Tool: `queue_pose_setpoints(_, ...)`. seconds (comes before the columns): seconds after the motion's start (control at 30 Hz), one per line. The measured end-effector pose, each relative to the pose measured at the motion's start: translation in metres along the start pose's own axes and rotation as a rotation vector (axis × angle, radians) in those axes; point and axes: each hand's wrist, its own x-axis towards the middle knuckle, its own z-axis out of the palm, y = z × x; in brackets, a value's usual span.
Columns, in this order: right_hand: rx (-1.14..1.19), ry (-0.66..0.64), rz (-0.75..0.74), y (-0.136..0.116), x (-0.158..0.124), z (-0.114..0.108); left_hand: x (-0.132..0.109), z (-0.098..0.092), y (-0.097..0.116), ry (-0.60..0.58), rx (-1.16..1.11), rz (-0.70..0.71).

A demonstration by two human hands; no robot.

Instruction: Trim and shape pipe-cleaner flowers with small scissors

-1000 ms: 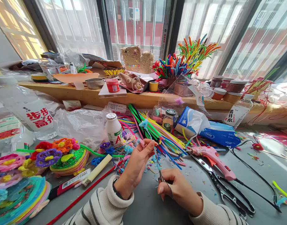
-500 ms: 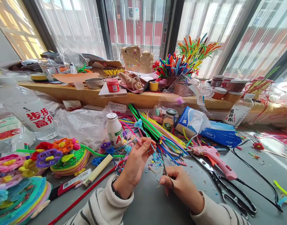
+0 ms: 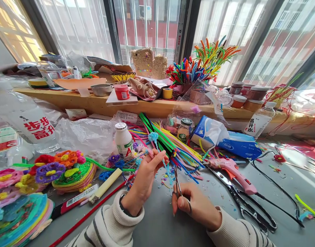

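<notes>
Between the thumb and fingers of my left hand (image 3: 147, 178) is a light blue pipe cleaner piece (image 3: 153, 136), its curled, flower-like top above my fingertips and a fuzzy strand hanging below. My right hand (image 3: 195, 206) has its thumb and fingers in the handles of small scissors (image 3: 177, 181). The blades point upward, slightly apart, just right of the dangling blue strand; whether they touch it I cannot tell. Tiny blue clippings (image 3: 165, 178) lie on the grey table (image 3: 157, 226) beneath. Behind my hands is a bundle of coloured pipe cleaners (image 3: 167, 140).
Large black-handled scissors (image 3: 246, 202) and a pink glue gun (image 3: 233, 173) with its cord lie at right. Finished pipe cleaner flowers (image 3: 50, 172) and coiled discs (image 3: 25, 219) fill the left. A white bottle (image 3: 123, 140), glass jar (image 3: 184, 131) and blue tissue pack (image 3: 239, 145) stand behind.
The small scissors' blades have parted and moved slightly left, nearer the blue strand. My left hand keeps its hold on the pipe cleaner piece. The whole view has shifted slightly.
</notes>
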Motion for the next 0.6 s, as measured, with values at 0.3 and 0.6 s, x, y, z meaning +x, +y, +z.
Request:
queue_pose_setpoints(0.3, -0.036, -0.102, 0.017, 0.0036, -0.0045, 0.0013, -0.001, 0.0015, 0.0018, -0.047, 0.295, 0.101)
queue_pose_setpoints(0.6, -0.008, -0.154, 0.014, 0.0023, -0.0039, 0.0009, -0.0005, 0.0006, -0.0005, 0.012, 0.375, 0.166)
